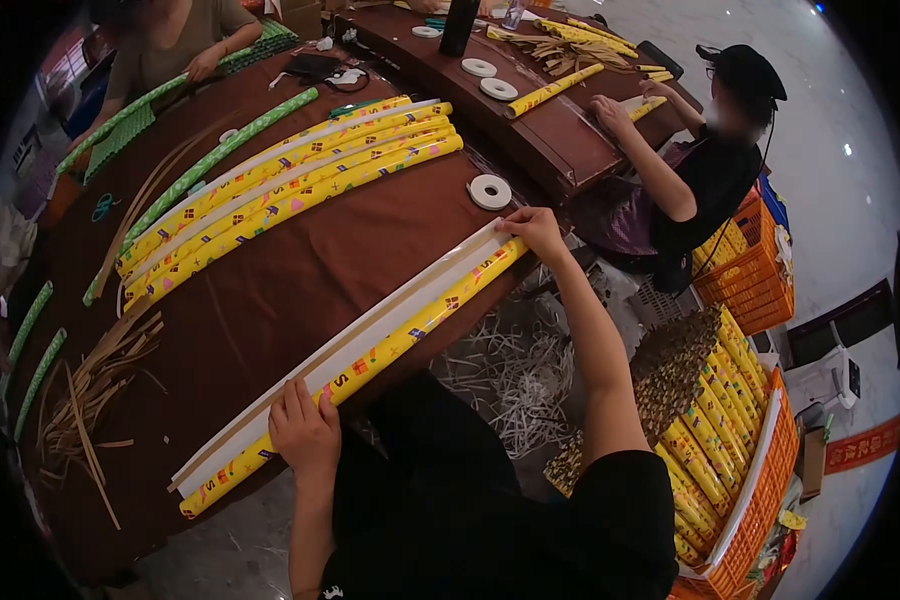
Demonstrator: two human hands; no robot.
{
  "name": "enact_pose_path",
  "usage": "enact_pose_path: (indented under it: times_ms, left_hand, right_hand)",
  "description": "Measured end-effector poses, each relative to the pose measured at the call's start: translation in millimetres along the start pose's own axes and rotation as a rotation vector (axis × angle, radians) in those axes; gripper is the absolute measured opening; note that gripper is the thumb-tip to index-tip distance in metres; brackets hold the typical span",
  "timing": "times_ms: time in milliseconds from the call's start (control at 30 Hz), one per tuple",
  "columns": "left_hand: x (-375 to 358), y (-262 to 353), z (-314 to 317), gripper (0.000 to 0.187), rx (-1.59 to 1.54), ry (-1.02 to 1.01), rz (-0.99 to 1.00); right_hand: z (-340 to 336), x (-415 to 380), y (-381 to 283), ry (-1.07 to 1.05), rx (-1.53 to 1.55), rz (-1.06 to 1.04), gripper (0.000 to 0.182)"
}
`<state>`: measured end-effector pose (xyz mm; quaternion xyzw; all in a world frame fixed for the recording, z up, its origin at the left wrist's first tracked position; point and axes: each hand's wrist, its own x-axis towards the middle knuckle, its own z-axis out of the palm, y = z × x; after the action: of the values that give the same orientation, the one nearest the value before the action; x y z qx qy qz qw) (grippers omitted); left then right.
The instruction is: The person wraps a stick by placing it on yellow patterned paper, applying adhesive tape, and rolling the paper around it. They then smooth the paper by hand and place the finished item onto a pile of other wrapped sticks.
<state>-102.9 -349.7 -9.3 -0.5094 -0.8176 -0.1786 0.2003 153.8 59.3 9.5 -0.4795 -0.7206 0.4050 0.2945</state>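
Observation:
A roll of yellow printed wrapping paper [410, 335] lies slantwise along the near table edge, its loose flap showing the white underside. A narrow brown paper strip [362, 330] runs lengthwise along that white flap. My left hand [305, 425] grips the roll toward its lower end, fingers bent over the paper. At the far end, my right hand [536, 236] pinches the paper's edge between thumb and fingers; whether it also holds the strip's end is hidden. A white tape roll [490, 191] lies just beyond my right hand.
Several yellow rolls [300, 190] and a green roll [210, 150] lie across the table [370, 235]. Loose brown strips [95, 390] are piled at left. An orange crate [770, 470] of yellow rolls stands at right, near white paper scraps [510, 370]. Another person [710, 170] works opposite.

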Motion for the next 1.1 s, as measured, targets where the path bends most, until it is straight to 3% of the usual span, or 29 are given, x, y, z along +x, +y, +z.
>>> enact_pose_path:
  times_ms: [333,567,633,733,967,1033,1100]
  left_hand:
    - [-1,0,-1,0.037,-0.003,-0.028,-0.003]
    - [-3,0,-1,0.039,-0.004,-0.039,-0.010]
    - [-3,0,0,0.039,-0.006,-0.040,-0.011]
    - [-3,0,-1,0.039,-0.019,-0.056,-0.026]
    - [-1,2,-2,0.038,0.000,-0.027,-0.005]
    - [-1,1,-2,0.038,0.014,-0.006,0.001]
    - [1,1,-2,0.038,0.012,0.009,0.014]
  right_hand:
    - [6,3,-1,0.068,-0.274,-0.058,0.028]
    - [9,3,-10,0.079,-0.476,-0.057,0.021]
    - [10,11,7,0.085,-0.109,-0.081,0.030]
    - [9,15,15,0.146,-0.001,-0.057,0.039]
    - [11,10,13,0.165,0.039,-0.030,0.031]
    - [11,13,26,0.323,0.208,-0.105,0.025]
    - [15,-2,13,0.586,0.101,-0.208,0.021]
